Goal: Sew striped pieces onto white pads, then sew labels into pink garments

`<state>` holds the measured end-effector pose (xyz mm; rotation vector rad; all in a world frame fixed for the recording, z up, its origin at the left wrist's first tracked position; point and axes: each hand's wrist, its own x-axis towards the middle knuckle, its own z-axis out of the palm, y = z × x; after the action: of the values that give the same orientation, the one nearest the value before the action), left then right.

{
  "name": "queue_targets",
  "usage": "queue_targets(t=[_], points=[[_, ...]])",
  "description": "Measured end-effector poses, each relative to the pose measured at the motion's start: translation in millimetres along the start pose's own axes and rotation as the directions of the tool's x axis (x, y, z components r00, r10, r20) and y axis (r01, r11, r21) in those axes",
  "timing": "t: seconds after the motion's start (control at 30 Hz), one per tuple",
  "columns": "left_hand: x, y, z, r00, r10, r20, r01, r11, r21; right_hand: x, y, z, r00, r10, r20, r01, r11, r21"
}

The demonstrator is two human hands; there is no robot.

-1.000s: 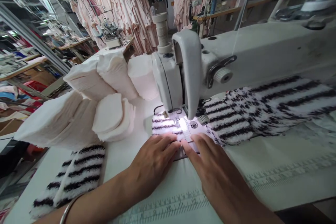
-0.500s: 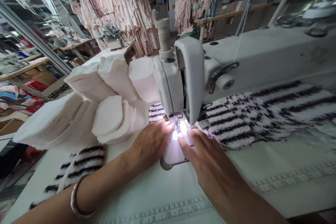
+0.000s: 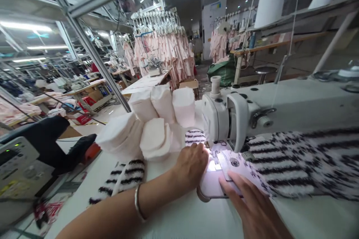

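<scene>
A white sewing machine (image 3: 224, 119) has its needle area brightly lit. My left hand (image 3: 192, 164), a bangle on its wrist, is closed at the left edge of the lit machine plate (image 3: 213, 186); what its curled fingers hold, if anything, is hidden. On the plate's right front part, my right hand (image 3: 249, 198) rests with its fingers apart, holding nothing. Striped fluffy fabric (image 3: 283, 160) lies right of the needle, and a small striped piece (image 3: 195, 137) shows behind my left hand. Another striped piece (image 3: 130, 175) lies beyond my left forearm.
Stacks of white fabric pieces (image 3: 120, 134) stand left of the machine, with a cut stack (image 3: 154, 138) in front. A metal post (image 3: 98, 59) rises at the left. A control box (image 3: 19, 171) is at the far left. Pink garments (image 3: 168, 52) hang behind.
The view has swung left and up, showing more of the room. My left hand's fingers have curled in. My right hand has drawn back from the needle, baring more of the plate.
</scene>
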<state>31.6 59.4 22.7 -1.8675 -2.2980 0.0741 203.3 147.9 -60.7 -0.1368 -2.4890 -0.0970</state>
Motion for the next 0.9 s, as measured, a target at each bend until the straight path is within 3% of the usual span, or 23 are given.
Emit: queue_targets(t=[0.13, 0.23, 0.37, 0.43, 0.53, 0.6, 0.7, 0.83, 0.9], points=[[4.5, 0.1, -0.4, 1.000, -0.026, 0.010, 0.026, 1.000, 0.001, -2.1, 2.9, 5.4, 0.998, -0.037, -0.042, 0.034, 0.997, -0.063], [-5.5, 1.0, -3.6, 0.999, -0.029, 0.031, 0.029, 1.000, 0.004, -2.5, -2.1, 4.3, 0.998, -0.028, -0.052, 0.025, 0.998, -0.064], [-42.0, 7.8, -11.6, 0.998, -0.039, 0.053, 0.039, 0.999, -0.001, 3.4, -25.8, -6.1, 0.986, -0.036, -0.161, 0.041, 0.999, 0.027], [-65.5, 13.4, -15.7, 0.998, -0.048, 0.037, 0.049, 0.998, -0.030, 8.6, -42.3, -13.4, 0.982, 0.025, -0.189, -0.003, 0.993, 0.121], [-98.4, 23.6, -21.1, 0.984, -0.164, -0.072, 0.136, 0.947, -0.291, 17.2, -63.2, -23.3, 0.978, 0.164, -0.128, -0.123, 0.951, 0.283], [-115.9, 32.3, -23.7, 0.941, -0.316, -0.125, 0.186, 0.788, -0.587, 22.7, -71.8, -29.8, 0.970, 0.231, -0.071, -0.185, 0.900, 0.395], [-132.9, 49.8, -24.1, 0.840, -0.537, -0.082, 0.202, 0.449, -0.870, 30.9, -78.6, -43.1, 0.964, 0.267, -0.013, -0.225, 0.835, 0.502], [-137.4, 75.7, -17.8, 0.637, -0.771, 0.005, 0.126, 0.098, -0.987, 41.1, -89.0, -65.6, 0.986, 0.161, -0.049, -0.115, 0.856, 0.504], [-133.2, 82.6, -12.7, 0.602, -0.798, 0.025, 0.048, 0.004, -0.999, 43.3, -99.1, -74.8, 0.993, 0.103, -0.060, -0.065, 0.892, 0.448]])
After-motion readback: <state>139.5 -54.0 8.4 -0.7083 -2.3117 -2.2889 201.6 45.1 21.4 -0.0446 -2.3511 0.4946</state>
